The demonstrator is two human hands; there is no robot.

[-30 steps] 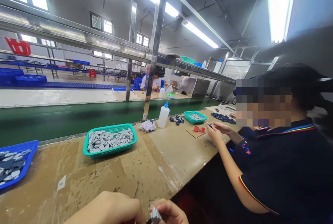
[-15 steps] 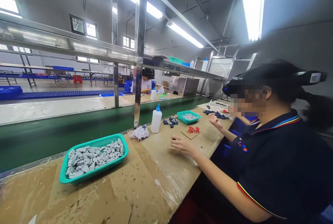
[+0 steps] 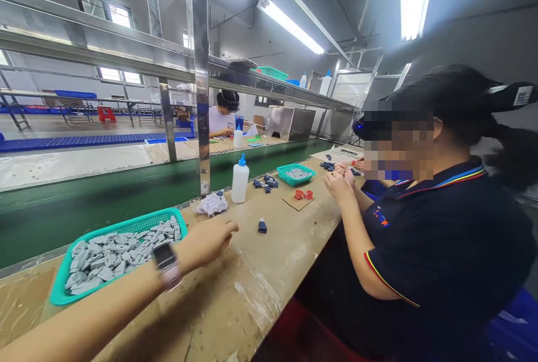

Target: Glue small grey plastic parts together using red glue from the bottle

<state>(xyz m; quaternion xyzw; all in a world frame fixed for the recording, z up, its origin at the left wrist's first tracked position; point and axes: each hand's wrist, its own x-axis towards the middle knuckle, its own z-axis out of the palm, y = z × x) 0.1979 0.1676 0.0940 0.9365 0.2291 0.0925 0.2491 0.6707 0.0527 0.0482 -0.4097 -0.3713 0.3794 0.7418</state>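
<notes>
My left hand (image 3: 207, 241) is out over the bench top (image 3: 269, 278), just right of the near end of the teal plastic basket (image 3: 126, 224) of grey pieces (image 3: 113, 258), not touching it. Fingers (image 3: 225, 228) loosely together, slightly curled, nothing visibly held. Smartwatch (image 3: 167, 265) on that wrist. Right hand not in view, so can't tell its fingers

Small dark blue part (image 3: 263, 226) stands on the bench, right of my fingertips and apart from them. Far of that: white glue bottle (image 3: 240, 181), crumpled white cloth (image 3: 211, 204), loose dark blue parts (image 3: 265, 182), smaller teal basket (image 3: 296, 175), red parts (image 3: 303, 194) on a cardboard sheet. Co-worker's hands (image 3: 338, 181) together at right, green conveyor belt (image 3: 126, 202) along the far edge
</notes>
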